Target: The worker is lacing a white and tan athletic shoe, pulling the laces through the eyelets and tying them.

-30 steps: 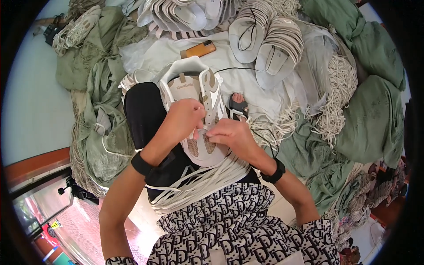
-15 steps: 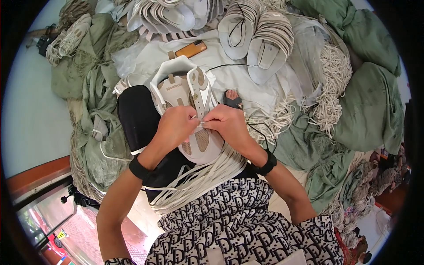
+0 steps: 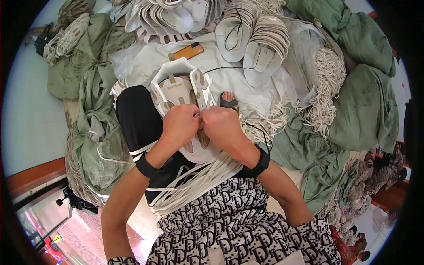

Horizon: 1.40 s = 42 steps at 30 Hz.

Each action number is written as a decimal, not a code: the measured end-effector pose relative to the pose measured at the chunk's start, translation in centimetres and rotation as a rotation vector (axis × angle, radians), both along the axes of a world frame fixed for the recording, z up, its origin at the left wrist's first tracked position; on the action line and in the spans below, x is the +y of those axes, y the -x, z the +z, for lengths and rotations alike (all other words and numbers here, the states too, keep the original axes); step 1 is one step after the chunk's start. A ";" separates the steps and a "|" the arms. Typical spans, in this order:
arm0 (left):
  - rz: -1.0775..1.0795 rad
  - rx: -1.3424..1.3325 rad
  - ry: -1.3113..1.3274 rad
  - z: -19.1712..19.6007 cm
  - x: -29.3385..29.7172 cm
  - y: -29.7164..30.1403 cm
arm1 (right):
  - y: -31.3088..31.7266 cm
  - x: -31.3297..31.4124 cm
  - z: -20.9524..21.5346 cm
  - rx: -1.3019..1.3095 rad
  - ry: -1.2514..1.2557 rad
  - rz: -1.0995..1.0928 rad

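Note:
A beige and white shoe upper with brown mesh patches lies over my lap, its heel collar pointing away from me. My left hand and my right hand meet over the middle of it, at the lower eyelets. Both are closed, knuckles nearly touching, pinching a white shoelace that their fingers now mostly hide. Below the toe, a bundle of loose white shoelaces hangs across my lap. To the left of the upper is black cloth covering my leg.
Stacks of grey-white shoe uppers stand at the back on white sheeting. An orange-brown phone lies there. Tangled white laces and green sacks fill the right. Another green sack is left. A sandalled foot shows beyond my hands.
My hands have closed more tightly and drawn together over the upper, so the lace seen between the fingertips is now mostly hidden. The whole view has shifted slightly.

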State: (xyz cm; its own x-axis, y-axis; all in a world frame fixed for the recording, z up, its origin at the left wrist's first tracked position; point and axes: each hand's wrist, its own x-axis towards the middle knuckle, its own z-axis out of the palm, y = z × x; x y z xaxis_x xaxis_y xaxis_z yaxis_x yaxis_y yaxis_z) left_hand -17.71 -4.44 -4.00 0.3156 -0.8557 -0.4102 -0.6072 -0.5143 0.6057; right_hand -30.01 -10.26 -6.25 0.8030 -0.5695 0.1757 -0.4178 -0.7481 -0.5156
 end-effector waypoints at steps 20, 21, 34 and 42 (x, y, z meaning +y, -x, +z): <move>-0.038 0.233 0.061 0.8 0.8 0.1 | 0.5 -3.0 -0.2 -0.056 -0.262 0.199; -0.041 0.229 0.063 0.9 0.9 0.0 | 0.5 -3.4 0.0 0.030 -0.295 0.286; -0.055 0.360 -0.076 1.6 -0.1 -1.2 | 0.8 -3.7 -0.5 -0.104 0.338 0.484; -0.078 0.353 -0.144 2.1 -0.8 -1.1 | 0.5 -4.4 1.2 0.159 0.291 0.512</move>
State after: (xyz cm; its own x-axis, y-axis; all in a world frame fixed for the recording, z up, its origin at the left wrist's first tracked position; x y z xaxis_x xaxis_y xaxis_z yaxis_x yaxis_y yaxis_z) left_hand -16.56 -5.29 -1.89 0.0703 -0.7972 -0.5997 -0.4150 -0.5700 0.7091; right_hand -30.50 -14.67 -5.02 0.9913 -0.0505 0.1219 -0.0225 -0.9750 -0.2212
